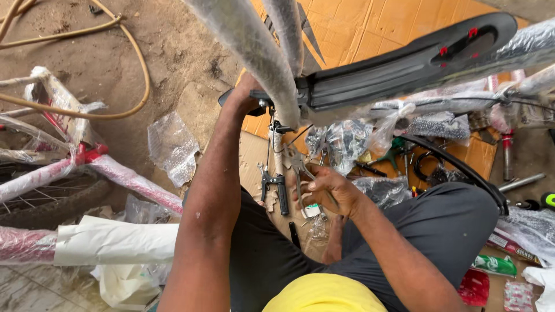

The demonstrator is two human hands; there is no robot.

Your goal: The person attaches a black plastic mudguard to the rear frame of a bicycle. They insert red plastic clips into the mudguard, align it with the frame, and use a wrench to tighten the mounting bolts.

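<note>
Two bare hands are showing: a left hand [245, 92] and a right hand [329, 190]. One black mudguard [404, 63] is crossing above, and one brake lever [274, 188] is lying on the cardboard [358, 29].

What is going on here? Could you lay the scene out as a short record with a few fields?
Setting: a dirt floor with flattened cardboard spread on it
Left hand: raised, gripping the black mudguard beside a wrapped frame tube
Right hand: holds metal pliers, fingers closed around the handles
Below the hands: a black brake lever with grip on the cardboard
Nearby: bubble wrap, a tan hose, a wrapped red bicycle frame
Person: black trousers, yellow shirt
</note>
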